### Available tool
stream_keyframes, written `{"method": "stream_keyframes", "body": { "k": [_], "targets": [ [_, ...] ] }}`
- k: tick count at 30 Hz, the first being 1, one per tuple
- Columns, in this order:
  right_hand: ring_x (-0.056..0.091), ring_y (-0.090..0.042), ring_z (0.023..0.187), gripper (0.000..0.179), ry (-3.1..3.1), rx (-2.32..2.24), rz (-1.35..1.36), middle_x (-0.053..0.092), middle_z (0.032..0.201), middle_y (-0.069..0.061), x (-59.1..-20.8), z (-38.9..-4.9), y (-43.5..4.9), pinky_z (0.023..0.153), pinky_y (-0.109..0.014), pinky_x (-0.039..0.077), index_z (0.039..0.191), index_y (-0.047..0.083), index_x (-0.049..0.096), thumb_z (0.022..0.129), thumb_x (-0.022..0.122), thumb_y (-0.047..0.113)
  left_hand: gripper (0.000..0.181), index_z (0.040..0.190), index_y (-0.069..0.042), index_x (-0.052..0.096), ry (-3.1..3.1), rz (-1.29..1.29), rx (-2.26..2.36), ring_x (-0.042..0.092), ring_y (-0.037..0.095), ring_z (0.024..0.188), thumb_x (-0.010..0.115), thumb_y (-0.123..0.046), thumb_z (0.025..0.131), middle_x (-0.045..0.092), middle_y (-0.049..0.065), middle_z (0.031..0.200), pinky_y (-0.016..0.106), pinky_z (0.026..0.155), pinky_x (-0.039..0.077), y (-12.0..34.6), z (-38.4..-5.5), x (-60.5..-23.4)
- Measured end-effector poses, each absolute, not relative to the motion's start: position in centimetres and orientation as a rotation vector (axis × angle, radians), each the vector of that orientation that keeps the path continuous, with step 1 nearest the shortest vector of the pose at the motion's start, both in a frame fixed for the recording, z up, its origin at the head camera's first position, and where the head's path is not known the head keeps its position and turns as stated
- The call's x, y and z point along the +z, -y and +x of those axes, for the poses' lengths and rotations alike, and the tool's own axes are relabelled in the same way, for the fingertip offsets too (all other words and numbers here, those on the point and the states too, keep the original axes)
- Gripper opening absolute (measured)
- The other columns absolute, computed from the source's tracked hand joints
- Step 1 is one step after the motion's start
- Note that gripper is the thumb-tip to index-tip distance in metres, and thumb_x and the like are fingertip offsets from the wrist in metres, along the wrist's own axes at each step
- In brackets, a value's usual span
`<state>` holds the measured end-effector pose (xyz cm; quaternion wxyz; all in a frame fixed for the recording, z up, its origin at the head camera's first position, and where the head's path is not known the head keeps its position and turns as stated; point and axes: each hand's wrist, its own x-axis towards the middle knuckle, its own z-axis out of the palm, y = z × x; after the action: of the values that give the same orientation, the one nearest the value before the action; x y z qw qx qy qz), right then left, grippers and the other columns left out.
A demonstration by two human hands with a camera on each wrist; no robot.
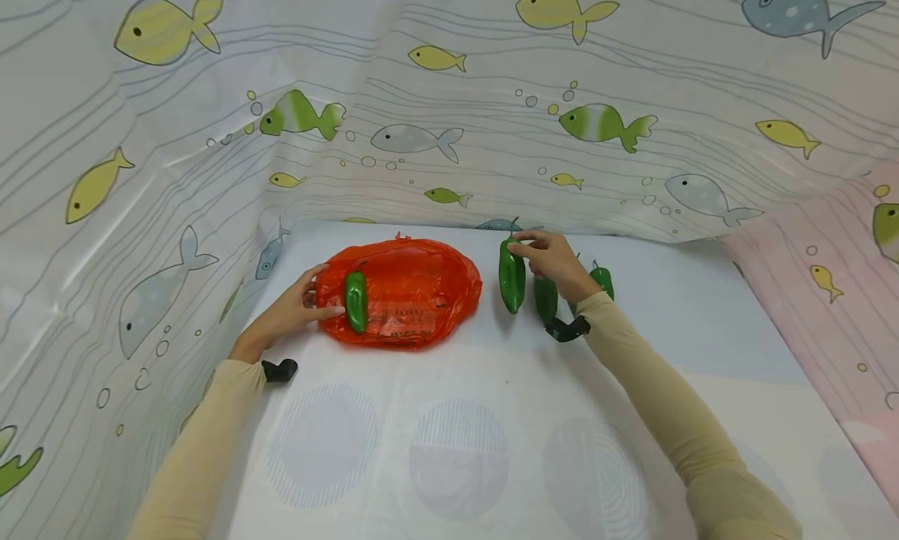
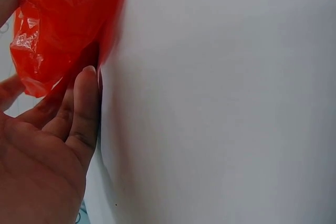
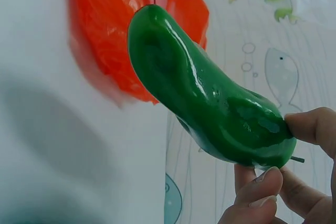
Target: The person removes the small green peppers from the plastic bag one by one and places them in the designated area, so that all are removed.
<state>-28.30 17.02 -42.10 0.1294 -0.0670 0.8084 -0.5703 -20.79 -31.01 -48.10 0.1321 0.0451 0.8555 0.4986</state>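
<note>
In the head view, a red plastic bag (image 1: 403, 321) lies spread with its rim rolled outward, and one green pepper (image 1: 356, 302) rests upon it at the left. My left hand (image 1: 298, 306) holds the bag's left edge, the thumb reaching over it toward that pepper. From the left wrist, the fingers (image 2: 84, 103) of that hand show under the crinkled red plastic. My right hand (image 1: 551, 261) pinches a second, glossy green pepper (image 1: 512, 278) at its stem end, right of the bag. Held up, it hangs tip down in the head view.
Another green pepper (image 1: 545, 300) lies beneath the right wrist, partly hidden, and one more pepper (image 1: 602, 278) peeks out beyond the forearm. A white cloth with pale circles covers the table (image 1: 460, 372). Fish-printed sheeting (image 1: 492, 87) rises behind and on both sides.
</note>
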Motion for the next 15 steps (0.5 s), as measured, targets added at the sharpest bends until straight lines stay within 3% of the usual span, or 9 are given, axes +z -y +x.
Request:
{"method": "stream_keyframes", "body": {
  "k": [9, 15],
  "targets": [
    [0.04, -0.016, 0.064, 0.045, -2.338, -1.708, -0.137, 0.051, 0.095, -0.006, -42.4, -28.2, -19.9, 0.071, -0.037, 0.035, 0.123, 0.022, 0.061, 0.085, 0.07, 0.045, 0.092, 0.152, -0.02, 0.015, -2.451, 0.119, 1.451, 0.045, 0.033, 0.117, 0.075, -0.028, 0.083, 0.042, 0.015, 0.136, 0.044, 0.093, 0.04, 30.0, -19.7, -46.0],
    [0.039, -0.016, 0.061, 0.049, -2.362, -1.692, -0.076, 0.047, 0.087, -0.002, -42.3, -28.1, -21.8, 0.069, -0.035, 0.035, 0.127, 0.025, 0.058, 0.084, 0.069, 0.047, 0.092, 0.152, -0.021, 0.015, -2.462, 0.136, 1.453, 0.045, 0.034, 0.118, 0.075, -0.027, 0.083, 0.042, 0.015, 0.136, 0.045, 0.093, 0.041, 30.1, -19.9, -46.2]
  ]
}}
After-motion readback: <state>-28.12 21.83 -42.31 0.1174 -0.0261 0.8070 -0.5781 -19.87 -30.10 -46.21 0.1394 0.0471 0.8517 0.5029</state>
